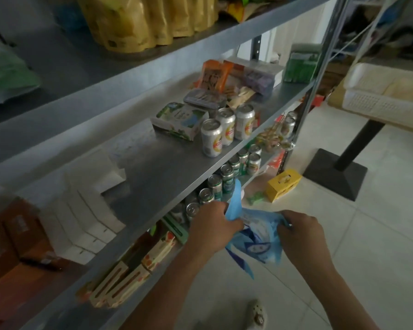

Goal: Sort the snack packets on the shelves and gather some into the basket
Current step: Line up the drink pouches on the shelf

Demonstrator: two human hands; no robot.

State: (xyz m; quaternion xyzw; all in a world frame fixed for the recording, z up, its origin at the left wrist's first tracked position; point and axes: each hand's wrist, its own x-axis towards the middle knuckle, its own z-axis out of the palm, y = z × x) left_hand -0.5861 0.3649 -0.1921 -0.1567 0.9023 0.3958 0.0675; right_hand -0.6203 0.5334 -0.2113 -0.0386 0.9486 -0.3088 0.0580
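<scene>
I hold a blue snack packet (256, 241) in front of the shelves, above the tiled floor. My left hand (212, 228) grips its upper left edge and my right hand (301, 234) grips its right edge. A strip of the blue packet sticks up between my left fingers. Orange snack packets (212, 76) and other wrapped snacks lie at the far end of the middle shelf (162, 167). Big yellow bags (148, 20) stand on the top shelf. A white slatted basket (389, 101) sits on a table to the right.
Three silver cans (227, 129) and a green-white box (180, 120) stand on the middle shelf; white boxes (81, 210) and brown cartons (17, 236) fill its near end. Green cans (224, 182) and cartons line the lower shelf. A yellow box (283, 184) lies on the floor by the table's black foot (336, 172).
</scene>
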